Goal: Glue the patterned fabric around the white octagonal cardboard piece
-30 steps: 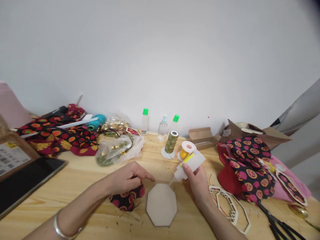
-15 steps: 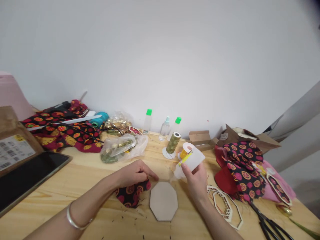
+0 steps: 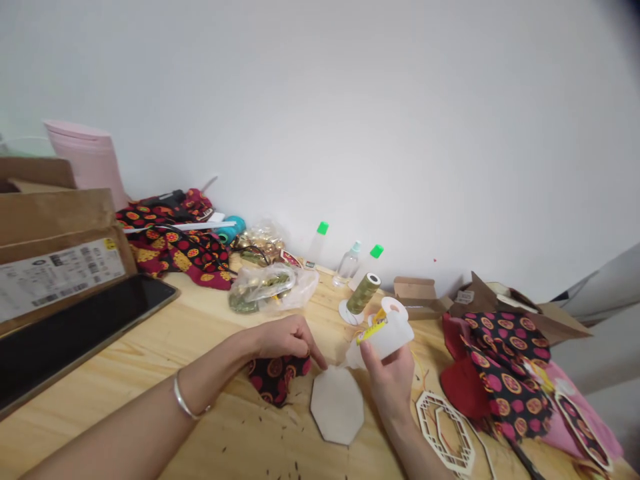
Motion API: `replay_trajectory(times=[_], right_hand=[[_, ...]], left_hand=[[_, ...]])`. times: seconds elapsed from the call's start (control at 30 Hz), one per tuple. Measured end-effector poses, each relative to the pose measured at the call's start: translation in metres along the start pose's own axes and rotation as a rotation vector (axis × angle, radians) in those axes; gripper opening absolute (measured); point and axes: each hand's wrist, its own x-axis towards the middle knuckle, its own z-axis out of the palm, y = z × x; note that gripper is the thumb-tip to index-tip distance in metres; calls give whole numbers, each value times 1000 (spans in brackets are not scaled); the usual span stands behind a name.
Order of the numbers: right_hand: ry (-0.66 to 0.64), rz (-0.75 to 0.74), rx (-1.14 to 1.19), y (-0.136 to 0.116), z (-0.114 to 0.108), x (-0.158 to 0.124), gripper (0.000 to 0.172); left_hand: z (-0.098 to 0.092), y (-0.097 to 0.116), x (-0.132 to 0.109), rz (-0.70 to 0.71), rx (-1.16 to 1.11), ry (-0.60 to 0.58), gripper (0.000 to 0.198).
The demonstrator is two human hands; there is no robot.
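One octagonal board (image 3: 337, 405) lies flat on the wooden table (image 3: 215, 347), near the front edge and between the two hands.

At its 1 o'clock, the right hand (image 3: 393, 377) has its fingers wrapped closed around one translucent glue bottle (image 3: 385, 335). The bottle's nozzle is tipped down toward the board's top edge.

At the board's 10 o'clock, the left hand (image 3: 287, 337) rests curled over one patterned fabric scrap (image 3: 275, 379), with the index tip at the board's edge. Whether the fingers pinch the scrap cannot be told.

- **3 o'clock:** one cut-out wooden frame (image 3: 445, 433).
- **12 o'clock:** one olive thread spool (image 3: 364, 293), with two green-capped bottles (image 3: 316, 248) and one clear spray bottle (image 3: 347, 265) behind it.
- **10 o'clock, farther off:** one plastic bag (image 3: 273, 288) and one teal twine spool (image 3: 233, 229).
- **9 o'clock, far:** one dark tablet (image 3: 75, 333).
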Motion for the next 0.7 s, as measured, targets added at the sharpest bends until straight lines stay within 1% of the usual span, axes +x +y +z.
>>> replay_trajectory(times=[0.13, 0.3, 0.37, 0.53, 0.7], right_hand=[[-9, 14, -34, 1, 1, 1, 45], [-38, 0, -29, 3, 3, 1, 50], [-44, -1, -25, 3, 3, 1, 50], [-79, -5, -28, 1, 3, 0, 45], [-105, -26, -33, 1, 4, 1, 34]], left_hand=[[1, -1, 1, -14, -1, -38, 41], [1, -3, 1, -24, 16, -51, 42], [1, -3, 1, -25, 16, -55, 42], [3, -2, 0, -29, 5, -60, 41], [3, 0, 1, -29, 33, -44, 37]])
